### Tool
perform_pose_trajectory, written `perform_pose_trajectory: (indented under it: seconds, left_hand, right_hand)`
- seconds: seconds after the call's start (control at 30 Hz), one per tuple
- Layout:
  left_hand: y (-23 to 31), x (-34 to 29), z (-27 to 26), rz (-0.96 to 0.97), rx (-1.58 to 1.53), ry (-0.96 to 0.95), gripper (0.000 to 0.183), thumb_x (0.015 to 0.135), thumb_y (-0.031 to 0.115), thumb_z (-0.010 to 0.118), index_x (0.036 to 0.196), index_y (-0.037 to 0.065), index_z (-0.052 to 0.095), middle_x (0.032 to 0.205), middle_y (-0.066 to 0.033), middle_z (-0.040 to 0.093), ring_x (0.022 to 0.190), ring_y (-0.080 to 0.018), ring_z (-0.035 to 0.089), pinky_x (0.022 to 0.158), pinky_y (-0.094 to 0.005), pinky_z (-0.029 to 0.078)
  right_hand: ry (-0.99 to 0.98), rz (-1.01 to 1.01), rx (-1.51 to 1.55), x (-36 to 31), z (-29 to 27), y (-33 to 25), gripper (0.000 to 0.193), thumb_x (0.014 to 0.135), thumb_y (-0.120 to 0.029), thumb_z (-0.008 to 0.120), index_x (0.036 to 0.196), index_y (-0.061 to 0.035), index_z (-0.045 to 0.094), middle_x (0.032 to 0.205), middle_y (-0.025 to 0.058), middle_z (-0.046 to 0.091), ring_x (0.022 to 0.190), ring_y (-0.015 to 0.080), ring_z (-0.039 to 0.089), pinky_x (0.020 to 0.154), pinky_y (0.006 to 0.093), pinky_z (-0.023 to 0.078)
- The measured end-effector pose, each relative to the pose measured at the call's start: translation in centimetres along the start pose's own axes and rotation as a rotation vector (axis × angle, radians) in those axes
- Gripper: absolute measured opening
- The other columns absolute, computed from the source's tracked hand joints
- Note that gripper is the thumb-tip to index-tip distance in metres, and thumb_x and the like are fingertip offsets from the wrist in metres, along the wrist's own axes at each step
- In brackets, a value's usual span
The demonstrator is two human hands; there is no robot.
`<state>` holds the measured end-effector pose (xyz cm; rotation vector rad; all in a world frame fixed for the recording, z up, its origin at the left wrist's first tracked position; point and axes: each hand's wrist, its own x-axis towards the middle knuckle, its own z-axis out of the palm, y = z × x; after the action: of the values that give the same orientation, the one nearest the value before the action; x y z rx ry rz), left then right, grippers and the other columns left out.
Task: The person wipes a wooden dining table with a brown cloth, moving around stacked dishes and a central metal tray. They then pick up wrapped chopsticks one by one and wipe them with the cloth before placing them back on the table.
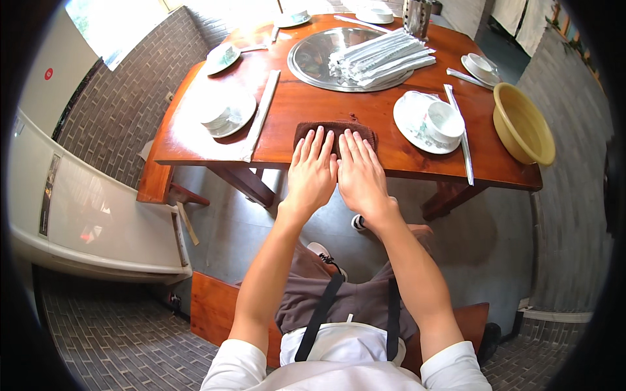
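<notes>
A folded brown cloth (306, 129) lies at the near edge of the wooden table (339, 107). On top of it rest both hands, palms down and side by side. My left hand (314, 171) is flat with its fingers stretched forward. Beside it, my right hand (360, 174) lies flat in the same way, and the inner edges of the two meet around the thumbs. Neither hand grips anything. The middle of the cloth is hidden beneath the fingers.
A round metal plate (310, 55) carries a heap of white paper-wrapped sticks (385, 55). Place settings with a bowl (445, 122) and a wrapped stick (261, 117) stand around the table. A yellow basin (521, 124) sits at the right corner. Beneath me is a wooden bench (215, 309).
</notes>
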<state>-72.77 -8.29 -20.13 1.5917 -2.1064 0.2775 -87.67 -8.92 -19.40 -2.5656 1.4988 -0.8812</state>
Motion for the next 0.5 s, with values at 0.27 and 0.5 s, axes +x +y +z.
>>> perform_pose_trajectory:
  seconds: [0.27, 0.5]
  left_hand:
    - [5.1, -1.7, -1.0, -0.002, -0.033, 0.022, 0.054, 0.101, 0.023, 0.052, 0.151, 0.002, 0.046, 0.158, -0.0216, 0.040, 0.149, -0.0371, 0.034, 0.124, -0.0487, 0.024]
    - [5.9, 0.6, 0.2, 0.053, -0.087, 0.021, 0.051, 0.104, 0.027, 0.050, 0.149, 0.003, 0.050, 0.156, -0.0202, 0.046, 0.146, -0.0363, 0.040, 0.123, -0.0463, 0.027]
  right_hand:
    - [0.058, -0.018, -0.039, -3.5, -3.1, 0.4, 0.051, 0.100, -0.017, 0.051, 0.144, 0.0083, 0.049, 0.151, 0.0250, 0.049, 0.144, 0.0343, 0.044, 0.123, 0.0436, 0.031]
    - [-0.028, 0.066, 0.033, -1.9, -4.8, 3.4, 0.049, 0.099, -0.016, 0.051, 0.141, 0.0083, 0.052, 0.149, 0.0258, 0.052, 0.142, 0.0355, 0.047, 0.121, 0.0448, 0.034]
